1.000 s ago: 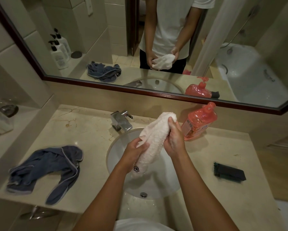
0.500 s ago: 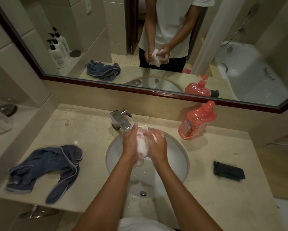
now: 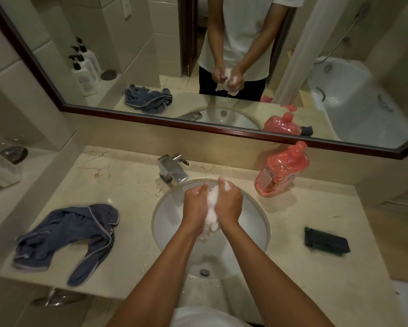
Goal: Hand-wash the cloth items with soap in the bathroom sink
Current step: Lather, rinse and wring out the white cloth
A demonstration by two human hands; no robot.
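Both hands, left hand [image 3: 196, 205] and right hand [image 3: 229, 204], curl their fingers [image 3: 224, 185] around the white cloth [image 3: 211, 204] over the sink [image 3: 257, 223]. It looks soft, wet and slippery with soap, so a full squeeze on the bunched middle suits best.

white cloth [image 3: 212, 208] mostly buried between both hands, soap bottle [image 3: 281, 173] label unreadable (too small)

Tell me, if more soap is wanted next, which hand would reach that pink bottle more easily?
Probably the right hand: the pink soap bottle stands on its side of the sink. Both it and the left hand grip the white cloth.
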